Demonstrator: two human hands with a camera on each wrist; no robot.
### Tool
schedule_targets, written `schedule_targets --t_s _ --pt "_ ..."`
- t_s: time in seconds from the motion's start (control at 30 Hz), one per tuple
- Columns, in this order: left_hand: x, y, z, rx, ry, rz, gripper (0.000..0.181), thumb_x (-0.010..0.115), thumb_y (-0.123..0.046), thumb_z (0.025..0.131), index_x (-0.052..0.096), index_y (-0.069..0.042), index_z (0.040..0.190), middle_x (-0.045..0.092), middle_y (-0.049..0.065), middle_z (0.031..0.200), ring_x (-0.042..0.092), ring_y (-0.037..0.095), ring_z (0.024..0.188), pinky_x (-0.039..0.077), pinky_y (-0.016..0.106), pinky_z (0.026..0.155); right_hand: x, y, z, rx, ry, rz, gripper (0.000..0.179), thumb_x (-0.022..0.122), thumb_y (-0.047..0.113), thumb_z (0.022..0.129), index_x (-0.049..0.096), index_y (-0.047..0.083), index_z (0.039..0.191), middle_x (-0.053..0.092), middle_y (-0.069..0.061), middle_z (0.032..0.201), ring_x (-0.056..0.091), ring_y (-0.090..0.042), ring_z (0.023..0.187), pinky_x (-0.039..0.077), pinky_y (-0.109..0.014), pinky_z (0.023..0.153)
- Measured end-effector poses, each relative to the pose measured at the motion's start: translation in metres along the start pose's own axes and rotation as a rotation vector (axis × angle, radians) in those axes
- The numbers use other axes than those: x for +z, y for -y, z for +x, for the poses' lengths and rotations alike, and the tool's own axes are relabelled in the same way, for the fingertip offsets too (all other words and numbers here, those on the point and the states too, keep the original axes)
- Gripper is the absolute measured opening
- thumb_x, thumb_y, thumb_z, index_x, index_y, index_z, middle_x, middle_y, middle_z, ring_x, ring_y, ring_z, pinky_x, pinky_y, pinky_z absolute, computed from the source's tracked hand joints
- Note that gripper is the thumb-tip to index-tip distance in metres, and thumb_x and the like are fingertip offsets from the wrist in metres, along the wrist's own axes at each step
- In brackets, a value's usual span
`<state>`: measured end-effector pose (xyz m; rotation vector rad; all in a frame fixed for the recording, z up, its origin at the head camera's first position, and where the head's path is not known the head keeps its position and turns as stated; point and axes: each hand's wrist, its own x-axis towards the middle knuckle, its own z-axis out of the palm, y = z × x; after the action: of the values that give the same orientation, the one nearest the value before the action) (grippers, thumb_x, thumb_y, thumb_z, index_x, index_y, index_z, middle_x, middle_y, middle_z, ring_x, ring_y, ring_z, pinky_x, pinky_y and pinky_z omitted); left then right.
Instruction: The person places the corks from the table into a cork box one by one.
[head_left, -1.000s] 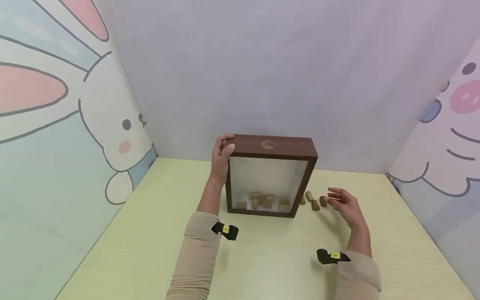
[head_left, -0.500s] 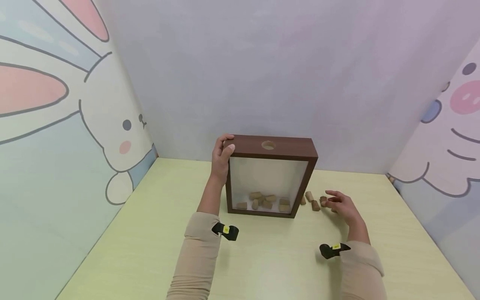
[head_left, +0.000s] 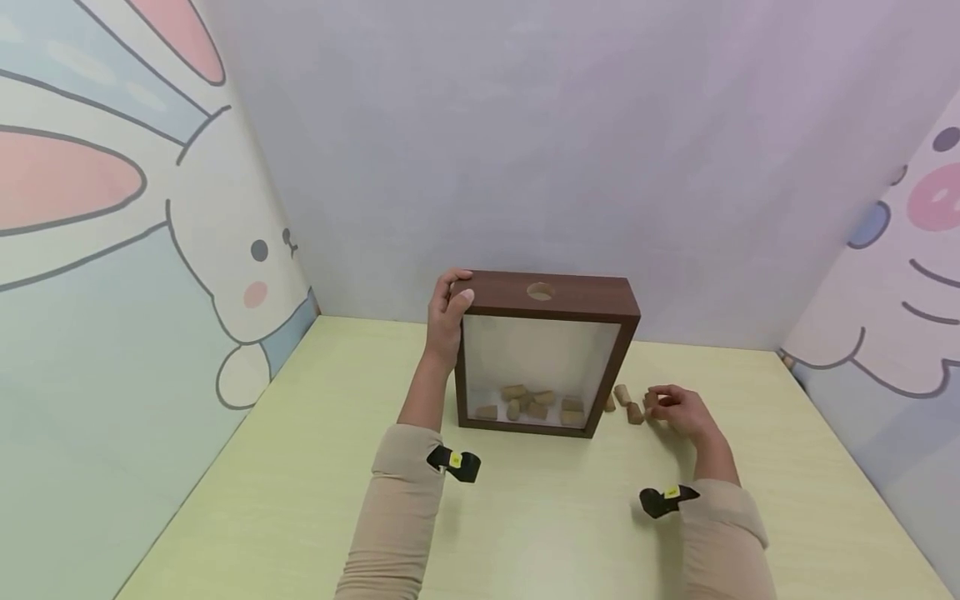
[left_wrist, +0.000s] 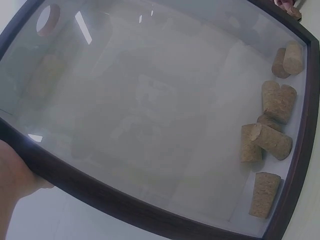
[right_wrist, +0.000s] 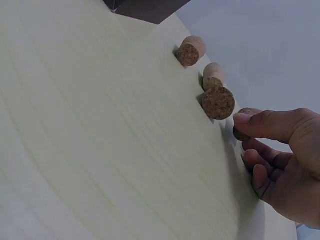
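A dark brown wooden box frame with a clear front stands upright on the table, a round hole in its top. My left hand grips its upper left corner, thumb in front and fingers over the top. Several tapered corks lie along the bottom inside, behind the clear pane. To the right of the box, my right hand pinches a cork between thumb and fingers, low at the table. Thumb and fingers hide part of that cork. Three more corks lie between this hand and the box.
The pale yellow-green table ends at a grey back wall. Side walls carry cartoon drawings of a rabbit and a pig-like face. Black wrist cameras sit on both beige sleeves.
My right hand has come down and left onto the rightmost cork, its fingers closing from spread to a pinch. The left hand keeps its grip on the box, which has not moved.
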<state>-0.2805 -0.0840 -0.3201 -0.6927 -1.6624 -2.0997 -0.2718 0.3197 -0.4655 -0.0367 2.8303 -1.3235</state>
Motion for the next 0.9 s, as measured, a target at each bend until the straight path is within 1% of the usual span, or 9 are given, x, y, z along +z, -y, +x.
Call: schedule_targets --t_s 0.07,0.13,0.2,0.27,0.43,0.6,0.67,0.83,0.9 --pt "-0.002 0.008 0.002 -0.002 -0.002 -0.007 0.045 0.045 -0.016 0.086 0.040 0.009 0.122 0.031 0.023 0.135 0.033 0.014 0.109 0.026 0.033 0.089 -0.001 0.002 -0.003 0.011 -0.021 0.013 0.047 0.067 0.009 0.083 0.051 -0.009 0.123 0.057 -0.027 0.106 0.053 -0.029 0.092 0.042 -0.032 0.073" --pt "-0.003 0.014 0.003 -0.003 -0.003 -0.015 0.045 0.046 -0.017 0.086 0.041 0.007 0.123 0.033 0.019 0.134 0.033 0.014 0.109 0.026 0.033 0.089 -0.002 0.004 -0.007 0.029 -0.041 0.024 0.048 0.066 0.011 0.084 0.050 -0.007 0.126 0.057 -0.028 0.109 0.054 -0.027 0.093 0.042 -0.032 0.073" --pt "-0.004 0.017 0.003 0.000 -0.002 -0.016 0.045 0.047 -0.019 0.086 0.042 0.005 0.123 0.034 0.015 0.134 0.033 0.014 0.109 0.026 0.033 0.089 -0.005 0.008 -0.011 0.034 -0.052 0.037 0.049 0.066 0.013 0.085 0.049 -0.007 0.128 0.056 -0.028 0.111 0.054 -0.024 0.092 0.044 -0.032 0.072" --pt "-0.004 0.019 0.003 0.002 -0.004 -0.015 0.046 0.048 -0.023 0.086 0.043 0.003 0.123 0.034 0.015 0.134 0.033 0.014 0.110 0.026 0.034 0.089 -0.009 0.013 -0.015 0.031 -0.055 0.064 0.050 0.064 0.012 0.086 0.047 -0.006 0.130 0.055 -0.028 0.112 0.054 -0.019 0.091 0.045 -0.033 0.072" --pt "-0.004 0.020 0.004 0.011 -0.021 0.005 0.050 0.050 -0.030 0.083 0.044 0.002 0.122 0.034 0.017 0.135 0.034 0.015 0.110 0.026 0.034 0.088 -0.017 0.030 -0.025 -0.008 -0.067 0.124 0.053 0.062 0.013 0.089 0.042 -0.004 0.135 0.053 -0.028 0.117 0.054 -0.004 0.085 0.046 -0.031 0.071" --pt "-0.004 0.020 0.005 0.008 -0.022 0.012 0.051 0.050 -0.031 0.083 0.044 0.003 0.122 0.036 0.014 0.133 0.034 0.015 0.109 0.027 0.033 0.087 -0.026 0.044 -0.036 -0.065 -0.128 0.136 0.052 0.062 0.014 0.090 0.043 -0.004 0.134 0.053 -0.028 0.117 0.054 0.002 0.083 0.045 -0.023 0.069" --pt "-0.004 0.019 0.005 0.006 -0.023 0.010 0.050 0.050 -0.029 0.084 0.044 0.003 0.122 0.036 0.013 0.133 0.034 0.015 0.109 0.027 0.033 0.088 -0.029 0.049 -0.040 -0.082 -0.154 0.143 0.052 0.062 0.016 0.089 0.043 -0.003 0.134 0.055 -0.023 0.115 0.054 0.003 0.083 0.045 -0.021 0.068" --pt "-0.004 0.016 0.004 0.006 -0.013 -0.008 0.047 0.049 -0.024 0.086 0.043 0.003 0.123 0.033 0.018 0.136 0.033 0.014 0.111 0.026 0.033 0.089 -0.036 0.060 -0.051 -0.118 -0.213 0.174 0.051 0.065 0.018 0.087 0.047 -0.001 0.132 0.060 0.005 0.102 0.055 0.004 0.084 0.043 -0.016 0.070" --pt "-0.004 0.015 0.004 0.009 -0.007 -0.011 0.046 0.048 -0.021 0.086 0.042 0.004 0.124 0.032 0.020 0.137 0.033 0.015 0.111 0.026 0.034 0.089 -0.038 0.064 -0.055 -0.130 -0.225 0.194 0.050 0.065 0.018 0.087 0.048 0.000 0.131 0.059 0.011 0.100 0.055 0.004 0.085 0.043 -0.014 0.071"
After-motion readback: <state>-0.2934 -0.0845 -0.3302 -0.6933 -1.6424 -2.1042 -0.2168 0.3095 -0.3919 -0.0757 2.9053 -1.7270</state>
